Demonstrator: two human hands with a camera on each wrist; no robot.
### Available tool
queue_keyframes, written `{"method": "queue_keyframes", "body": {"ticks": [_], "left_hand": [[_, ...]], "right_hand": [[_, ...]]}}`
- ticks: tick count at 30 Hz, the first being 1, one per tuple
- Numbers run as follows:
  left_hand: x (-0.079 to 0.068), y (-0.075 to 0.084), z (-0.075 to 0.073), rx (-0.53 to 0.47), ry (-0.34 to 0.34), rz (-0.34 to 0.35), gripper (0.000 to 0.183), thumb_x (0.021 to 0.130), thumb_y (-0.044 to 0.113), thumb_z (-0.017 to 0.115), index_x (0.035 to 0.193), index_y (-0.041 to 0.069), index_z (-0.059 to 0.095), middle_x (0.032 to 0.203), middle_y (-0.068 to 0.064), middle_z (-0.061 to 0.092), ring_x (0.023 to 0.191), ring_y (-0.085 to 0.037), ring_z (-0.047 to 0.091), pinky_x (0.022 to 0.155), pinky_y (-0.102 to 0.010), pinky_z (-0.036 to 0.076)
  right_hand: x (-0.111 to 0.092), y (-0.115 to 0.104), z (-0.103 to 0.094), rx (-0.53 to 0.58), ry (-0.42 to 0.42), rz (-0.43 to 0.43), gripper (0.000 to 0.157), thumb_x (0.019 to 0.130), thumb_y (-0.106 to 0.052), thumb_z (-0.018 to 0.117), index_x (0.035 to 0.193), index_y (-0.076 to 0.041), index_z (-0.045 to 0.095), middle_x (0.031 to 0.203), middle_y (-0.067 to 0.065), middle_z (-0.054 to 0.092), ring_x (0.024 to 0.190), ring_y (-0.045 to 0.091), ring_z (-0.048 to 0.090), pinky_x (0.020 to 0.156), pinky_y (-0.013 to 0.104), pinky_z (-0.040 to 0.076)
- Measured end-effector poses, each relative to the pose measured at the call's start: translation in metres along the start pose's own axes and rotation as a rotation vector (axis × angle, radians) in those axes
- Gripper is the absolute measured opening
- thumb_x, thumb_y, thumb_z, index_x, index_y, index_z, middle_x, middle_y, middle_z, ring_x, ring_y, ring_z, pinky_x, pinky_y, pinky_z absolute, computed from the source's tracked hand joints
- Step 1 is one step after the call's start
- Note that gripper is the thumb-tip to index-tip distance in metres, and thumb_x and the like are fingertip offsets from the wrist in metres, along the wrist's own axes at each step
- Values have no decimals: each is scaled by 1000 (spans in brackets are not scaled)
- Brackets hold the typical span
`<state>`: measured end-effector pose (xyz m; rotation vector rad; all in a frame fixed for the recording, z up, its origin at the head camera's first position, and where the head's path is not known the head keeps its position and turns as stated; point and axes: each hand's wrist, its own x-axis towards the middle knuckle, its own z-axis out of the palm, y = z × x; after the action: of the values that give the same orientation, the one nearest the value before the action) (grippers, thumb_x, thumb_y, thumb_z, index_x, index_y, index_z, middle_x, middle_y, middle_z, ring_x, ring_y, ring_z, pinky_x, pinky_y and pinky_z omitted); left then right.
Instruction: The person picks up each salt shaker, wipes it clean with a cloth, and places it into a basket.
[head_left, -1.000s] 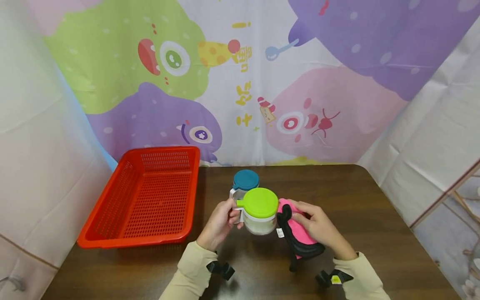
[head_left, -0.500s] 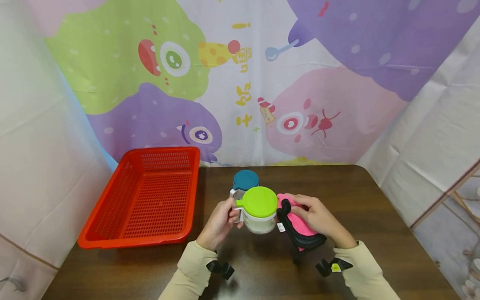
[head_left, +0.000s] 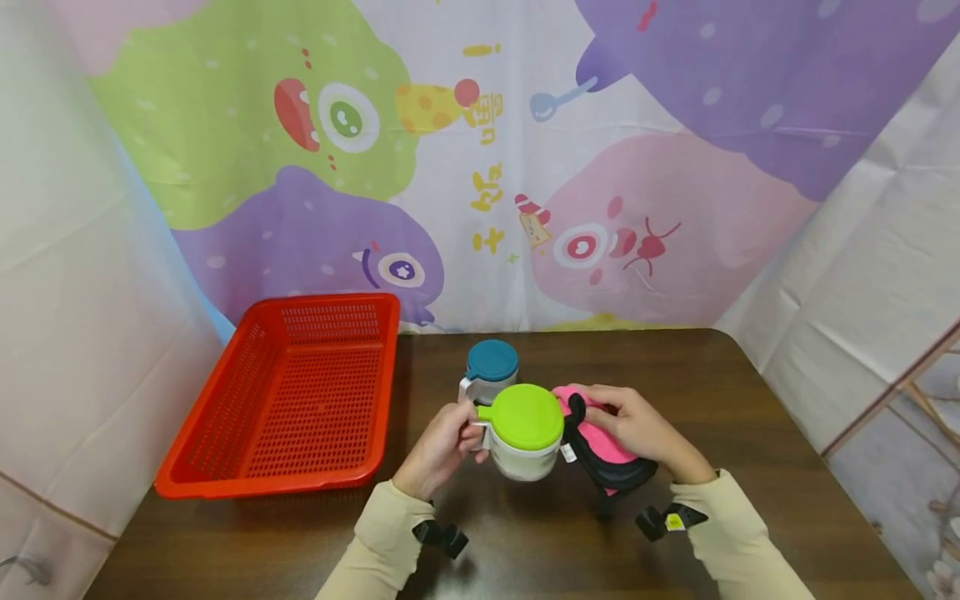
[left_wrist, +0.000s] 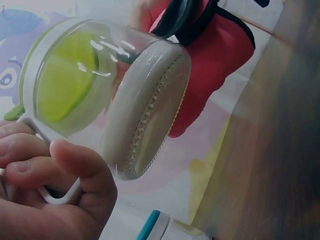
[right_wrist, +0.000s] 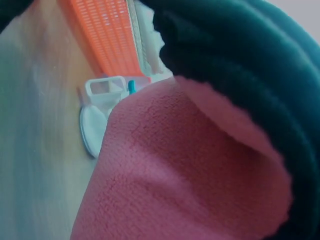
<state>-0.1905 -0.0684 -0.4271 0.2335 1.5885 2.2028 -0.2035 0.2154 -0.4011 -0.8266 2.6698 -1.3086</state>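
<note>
My left hand (head_left: 442, 446) grips the handle of a clear seasoning jar (head_left: 525, 458) with a bright green lid (head_left: 527, 417), raised above the table. In the left wrist view the jar's ribbed base (left_wrist: 150, 120) shows, and its lower part looks off-white. In my right hand (head_left: 637, 425) is a pink fleecy cloth item (head_left: 603, 446) with black trim and a white tag, its upper end against the jar's right side. The exact kind of the cloth item cannot be told. Behind the green-lidded jar stands a similar jar with a blue lid (head_left: 492, 360), partly hidden.
A red perforated plastic basket (head_left: 322, 408) stands on the left of the brown wooden table (head_left: 720, 400), with nothing seen inside. A cartoon-printed curtain (head_left: 480, 283) hangs behind the table's far edge. Pale curtains (head_left: 885, 250) flank both sides.
The green-lidded jar has shifted slightly right and nearer to me, uncovering more of the blue-lidded jar. The pink cloth item has moved a little along the jar's side, still in my right hand.
</note>
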Motion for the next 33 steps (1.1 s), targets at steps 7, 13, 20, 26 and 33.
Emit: {"method": "queue_keyframes", "body": {"ticks": [7, 13, 20, 26, 33], "left_hand": [[1, 0, 0, 15, -31, 3, 34, 88, 10, 33, 54, 16, 34, 49, 8, 33, 47, -9, 35, 56, -26, 41], [0, 0, 0, 13, -54, -10, 34, 87, 10, 32, 53, 16, 33, 48, 9, 32, 46, -8, 33, 54, -25, 40], [1, -1, 0, 54, -121, -54, 32, 85, 9, 34, 55, 16, 32, 51, 8, 31, 47, -8, 32, 54, -26, 40], [1, -2, 2, 70, -166, -80, 31, 86, 10, 33, 56, 16, 31, 53, 7, 30, 47, -8, 31, 54, -26, 38], [1, -2, 4, 79, -214, -91, 31, 85, 9, 34, 55, 16, 29, 51, 9, 29, 46, -7, 31, 53, -26, 37]], "right_hand": [[3, 2, -3, -2, -31, 32, 38, 93, -13, 61, 129, -5, 61, 121, 17, 67, 97, 21, 61, 76, 24, 52], [7, 2, -4, -23, -60, 23, 35, 93, -13, 60, 127, -5, 63, 121, 16, 67, 101, 24, 61, 81, 24, 52], [10, 6, -3, -7, -126, 26, 35, 93, -15, 61, 127, -7, 64, 120, 14, 68, 100, 23, 60, 79, 25, 53], [14, 6, -3, -34, -167, -24, 29, 93, -15, 61, 121, -10, 68, 119, 11, 68, 103, 25, 61, 84, 26, 52], [17, 5, -2, -40, -204, -57, 33, 93, -18, 62, 125, -11, 66, 113, 6, 70, 97, 17, 62, 83, 25, 53]]}}
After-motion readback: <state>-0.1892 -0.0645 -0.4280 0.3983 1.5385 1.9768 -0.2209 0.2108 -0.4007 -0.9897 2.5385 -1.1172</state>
